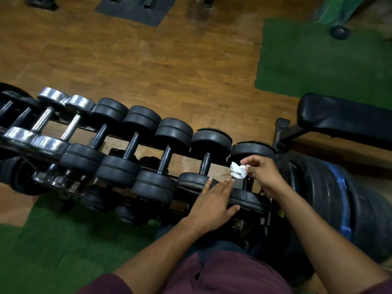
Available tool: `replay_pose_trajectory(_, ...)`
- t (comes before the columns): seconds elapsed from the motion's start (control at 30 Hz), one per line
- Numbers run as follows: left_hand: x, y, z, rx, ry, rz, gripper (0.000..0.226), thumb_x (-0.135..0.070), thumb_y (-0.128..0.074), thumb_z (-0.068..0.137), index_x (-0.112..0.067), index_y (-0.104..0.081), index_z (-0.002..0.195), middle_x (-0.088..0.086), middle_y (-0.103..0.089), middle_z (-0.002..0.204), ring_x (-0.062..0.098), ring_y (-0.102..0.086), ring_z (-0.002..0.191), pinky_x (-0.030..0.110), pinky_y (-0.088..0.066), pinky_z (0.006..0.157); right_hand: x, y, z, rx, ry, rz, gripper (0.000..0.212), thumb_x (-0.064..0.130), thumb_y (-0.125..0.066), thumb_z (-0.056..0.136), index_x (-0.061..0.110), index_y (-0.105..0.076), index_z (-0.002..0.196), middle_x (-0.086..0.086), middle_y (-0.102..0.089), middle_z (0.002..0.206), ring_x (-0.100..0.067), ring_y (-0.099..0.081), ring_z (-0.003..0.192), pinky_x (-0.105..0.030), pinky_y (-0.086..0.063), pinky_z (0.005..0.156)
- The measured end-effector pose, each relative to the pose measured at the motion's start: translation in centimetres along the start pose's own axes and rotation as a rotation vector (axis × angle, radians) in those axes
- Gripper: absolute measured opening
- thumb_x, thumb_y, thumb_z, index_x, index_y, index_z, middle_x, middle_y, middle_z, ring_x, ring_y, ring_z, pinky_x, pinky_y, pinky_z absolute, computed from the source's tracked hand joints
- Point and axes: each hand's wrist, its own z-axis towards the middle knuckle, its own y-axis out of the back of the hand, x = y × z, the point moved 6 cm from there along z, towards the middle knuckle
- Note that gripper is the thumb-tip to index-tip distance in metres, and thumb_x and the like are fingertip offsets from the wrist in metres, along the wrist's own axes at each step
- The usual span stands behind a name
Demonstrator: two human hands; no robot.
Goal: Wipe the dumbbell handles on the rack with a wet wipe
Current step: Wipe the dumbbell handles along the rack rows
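Beside the black dumbbell handle (205,164), crumpled white wet wipe (238,170), pinched by right hand (262,172)

Far right of the rack, the last dumbbell's handle (244,183) hides behind the right hand (264,174) and the crumpled wipe (238,170), so contact between wipe and handle is impossible to call. The left hand (214,201) covers part of the near weight (250,199). At the left edge, the row of dumbbells (12,111) is cut off. Lower shelf (99,198): dark, unreadable. The bench (343,117) runs out at the right edge.
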Motion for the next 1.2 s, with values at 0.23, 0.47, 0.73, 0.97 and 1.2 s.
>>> replay_pose_trajectory(0.23,-0.1,-1.3,0.1,0.001,-0.069,0.037,0.073,-0.052,-0.044,0.102,-0.016,-0.022,0.161,0.003,-0.031,0.166,0.012,-0.027,0.152,0.036,0.011,0.125,-0.8,1.3,-1.5,0.28,0.207,-0.805,0.025,0.011,-0.072,0.088,0.029,-0.077,0.104,0.014,-0.063,0.101,-0.002,-0.061,0.094,-0.013,-0.046,0.081)
replay_pose_trajectory(0.47,-0.2,-1.1,0.1,0.018,-0.083,0.05,0.072,-0.05,-0.043,0.104,-0.016,-0.02,0.162,0.001,-0.028,0.167,0.01,-0.025,0.152,0.035,0.013,0.125,-0.4,-0.1,-1.5,0.434,0.326,-1.1,0.024,0.018,-0.071,0.09,0.029,-0.075,0.111,0.004,-0.058,0.104,-0.016,-0.06,0.101,-0.031,-0.05,0.089)
replay_pose_trajectory(0.73,-0.1,-1.0,0.1,0.052,-0.085,0.072,0.074,-0.05,-0.043,0.104,-0.016,-0.015,0.163,0.002,-0.023,0.168,0.011,-0.022,0.153,0.037,0.011,0.126,-0.8,1.6,-2.3,0.067,0.424,-1.092,0.04,0.017,-0.06,0.095,0.031,-0.055,0.132,0.003,-0.048,0.116,-0.026,-0.063,0.091,-0.039,-0.054,0.074)
replay_pose_trajectory(0.97,-0.2,-1.1,0.1,0.052,-0.085,0.084,0.074,-0.051,-0.042,0.104,-0.015,-0.015,0.163,0.002,-0.022,0.169,0.011,-0.023,0.153,0.036,0.013,0.125,-0.7,0.7,-2.3,0.319,0.494,-1.212,0.037,0.023,-0.055,0.097,0.043,-0.055,0.128,0.012,-0.042,0.117,-0.018,-0.058,0.088,-0.038,-0.053,0.073)
replay_pose_trajectory(1.2,-0.3,-0.9,0.1,0.057,-0.088,0.083,0.074,-0.05,-0.043,0.104,-0.015,-0.013,0.163,0.002,-0.022,0.169,0.012,-0.022,0.153,0.036,0.013,0.125,-1.2,1.8,-1.1,-0.015,0.377,-1.092,0.043,0.012,-0.055,0.095,0.021,-0.053,0.137,-0.002,-0.047,0.117,-0.023,-0.058,0.087,-0.033,-0.051,0.074)
